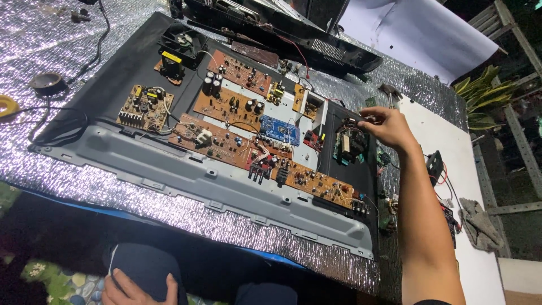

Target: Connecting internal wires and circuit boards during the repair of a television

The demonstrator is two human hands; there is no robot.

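Note:
My right hand (pixel 388 127) reaches out over the far right end of a large black panel (pixel 113 73), fingers pinched at the top edge of a green circuit board (pixel 350 146). I cannot tell whether it grips the board or only touches it. My left hand (pixel 131 289) rests flat on my knee at the bottom of the view, holding nothing. Several brown circuit boards (pixel 226 141) and a blue board (pixel 279 130) lie spread across the panel, linked by wires.
A grey metal frame (pixel 226 189) runs along the panel's near edge. Silver foil sheet (pixel 51 34) covers the table. Another black casing (pixel 293 39) lies at the back. A white board (pixel 451 141) at right carries small parts, wires and a grey rag (pixel 480 223).

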